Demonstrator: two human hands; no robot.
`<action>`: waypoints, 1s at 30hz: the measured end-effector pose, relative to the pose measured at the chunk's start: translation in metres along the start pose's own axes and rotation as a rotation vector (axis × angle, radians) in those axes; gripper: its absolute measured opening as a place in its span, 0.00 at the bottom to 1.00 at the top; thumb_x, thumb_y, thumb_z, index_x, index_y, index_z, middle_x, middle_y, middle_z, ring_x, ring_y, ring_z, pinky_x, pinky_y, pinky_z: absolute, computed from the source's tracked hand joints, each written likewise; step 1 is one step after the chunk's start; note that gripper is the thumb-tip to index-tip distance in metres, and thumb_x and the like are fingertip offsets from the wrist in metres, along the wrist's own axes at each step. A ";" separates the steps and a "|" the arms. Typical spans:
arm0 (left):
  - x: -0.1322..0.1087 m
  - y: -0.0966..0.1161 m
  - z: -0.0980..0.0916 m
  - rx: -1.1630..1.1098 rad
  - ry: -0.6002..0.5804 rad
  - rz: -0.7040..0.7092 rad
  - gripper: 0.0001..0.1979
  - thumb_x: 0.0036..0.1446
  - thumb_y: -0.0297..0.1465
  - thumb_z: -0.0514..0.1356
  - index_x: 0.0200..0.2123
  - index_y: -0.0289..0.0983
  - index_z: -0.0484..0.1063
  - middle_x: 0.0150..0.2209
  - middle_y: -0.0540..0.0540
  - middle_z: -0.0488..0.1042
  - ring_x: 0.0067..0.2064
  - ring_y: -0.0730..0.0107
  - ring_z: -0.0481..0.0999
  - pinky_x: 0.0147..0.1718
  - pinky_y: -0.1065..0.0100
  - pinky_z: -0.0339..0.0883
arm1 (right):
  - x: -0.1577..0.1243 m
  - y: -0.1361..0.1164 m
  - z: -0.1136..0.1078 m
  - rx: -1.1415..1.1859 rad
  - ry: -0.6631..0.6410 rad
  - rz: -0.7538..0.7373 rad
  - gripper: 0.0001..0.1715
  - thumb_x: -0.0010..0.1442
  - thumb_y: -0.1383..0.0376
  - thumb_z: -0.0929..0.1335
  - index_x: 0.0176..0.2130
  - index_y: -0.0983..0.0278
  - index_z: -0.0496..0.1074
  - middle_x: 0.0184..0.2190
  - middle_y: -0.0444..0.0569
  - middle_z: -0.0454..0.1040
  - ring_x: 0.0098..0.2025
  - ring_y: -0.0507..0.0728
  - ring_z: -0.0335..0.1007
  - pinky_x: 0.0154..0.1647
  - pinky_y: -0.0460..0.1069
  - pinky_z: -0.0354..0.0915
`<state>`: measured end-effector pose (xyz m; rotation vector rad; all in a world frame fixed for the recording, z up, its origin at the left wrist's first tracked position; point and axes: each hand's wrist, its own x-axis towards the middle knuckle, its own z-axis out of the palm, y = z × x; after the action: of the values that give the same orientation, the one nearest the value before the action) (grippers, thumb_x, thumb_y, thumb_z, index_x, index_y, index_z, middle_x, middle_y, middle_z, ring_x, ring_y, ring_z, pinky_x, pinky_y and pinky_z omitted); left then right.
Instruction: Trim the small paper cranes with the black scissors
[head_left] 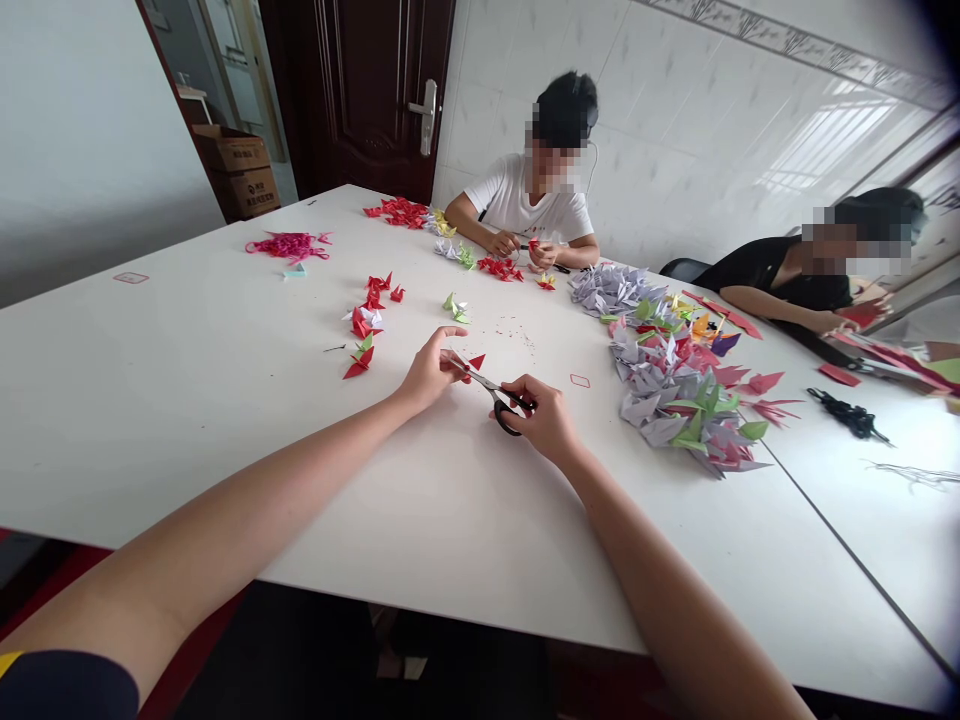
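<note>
Over the white tabletop (150,440), a person's two hands hover close together. The right hand (544,420) is clamped around the black finger loops of a pair of scissors (499,398), blades pointing toward the left hand (431,370), whose fingertips (454,345) pinch a small red paper scrap (477,361) right at the blades. Just beyond the right hand lies a heap of lilac, green and red folded paper pieces (667,380); a row of red folded pieces (361,325) sits beyond the left. Across the tabletop, a person in a white T-shirt (525,200) handles red paper.
</note>
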<state>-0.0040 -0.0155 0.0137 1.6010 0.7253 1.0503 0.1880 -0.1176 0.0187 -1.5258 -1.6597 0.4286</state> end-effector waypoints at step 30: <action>-0.001 0.004 0.000 -0.058 -0.004 -0.025 0.27 0.51 0.22 0.64 0.54 0.38 0.61 0.29 0.52 0.77 0.31 0.70 0.80 0.38 0.66 0.70 | -0.001 -0.002 0.000 -0.100 0.029 -0.042 0.16 0.48 0.57 0.75 0.36 0.60 0.73 0.28 0.43 0.73 0.27 0.52 0.63 0.30 0.48 0.59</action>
<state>-0.0045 -0.0174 0.0176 1.5406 0.7042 1.0404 0.1862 -0.1191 0.0199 -1.5588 -1.7098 0.3037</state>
